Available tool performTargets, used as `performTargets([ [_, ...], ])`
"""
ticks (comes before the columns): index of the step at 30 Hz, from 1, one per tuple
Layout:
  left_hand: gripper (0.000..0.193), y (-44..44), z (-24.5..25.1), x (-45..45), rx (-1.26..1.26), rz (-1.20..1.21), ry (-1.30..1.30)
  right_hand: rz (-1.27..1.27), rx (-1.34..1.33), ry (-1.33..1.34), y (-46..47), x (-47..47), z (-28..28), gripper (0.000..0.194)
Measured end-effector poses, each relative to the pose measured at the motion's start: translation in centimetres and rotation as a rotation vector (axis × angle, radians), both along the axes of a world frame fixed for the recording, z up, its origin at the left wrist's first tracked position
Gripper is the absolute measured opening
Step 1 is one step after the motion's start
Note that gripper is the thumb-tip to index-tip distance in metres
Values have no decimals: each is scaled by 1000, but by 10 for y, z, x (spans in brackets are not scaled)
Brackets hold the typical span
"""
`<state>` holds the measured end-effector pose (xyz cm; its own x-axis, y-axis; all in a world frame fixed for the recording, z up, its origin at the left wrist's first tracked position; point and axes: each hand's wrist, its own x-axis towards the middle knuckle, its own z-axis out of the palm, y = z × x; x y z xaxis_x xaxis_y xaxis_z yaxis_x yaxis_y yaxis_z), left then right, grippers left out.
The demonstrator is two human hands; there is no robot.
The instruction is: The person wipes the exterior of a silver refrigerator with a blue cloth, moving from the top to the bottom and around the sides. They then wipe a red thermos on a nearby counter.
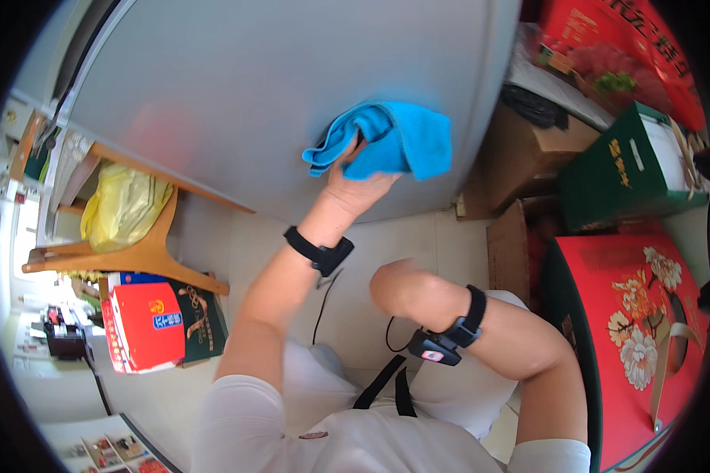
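Observation:
My left hand [358, 183] is closed around a bunched blue cloth [423, 139], which lies against the smooth grey panel [213, 88] of what looks like a large appliance. One corner of the cloth spreads out to the right of the fingers. Below and to the right, my right hand [396, 287] hangs in front of my knees, away from the panel. It looks curled, but blur and its angle hide the fingers. Each wrist carries a black strap with a small device.
At left, a wooden chair [130, 251] holds a yellow plastic bag [124, 204], with red boxes [151, 325] below. Close on the right stand a red floral gift box [627, 331], a dark green box [597, 171] and cardboard boxes [509, 254]. A thin black cable [325, 307] crosses the tiled floor.

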<state>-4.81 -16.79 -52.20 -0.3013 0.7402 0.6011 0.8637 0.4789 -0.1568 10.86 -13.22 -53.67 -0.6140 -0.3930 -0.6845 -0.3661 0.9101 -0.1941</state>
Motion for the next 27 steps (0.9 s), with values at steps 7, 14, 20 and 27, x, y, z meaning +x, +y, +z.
performTargets([
  [7,91,-71,-42,-14,775,373,-308,-177,-332,58,31,-10,25,29],
  [14,80,-192,2,-95,1244,658,38,-201,-260,71,41,-20,23,35],
  [20,74,-292,2,-142,1566,-27,-1378,-199,-263,25,36,-32,17,43],
  [27,57,-299,-26,-180,1508,54,-1624,-212,-193,-22,24,-39,20,46],
])
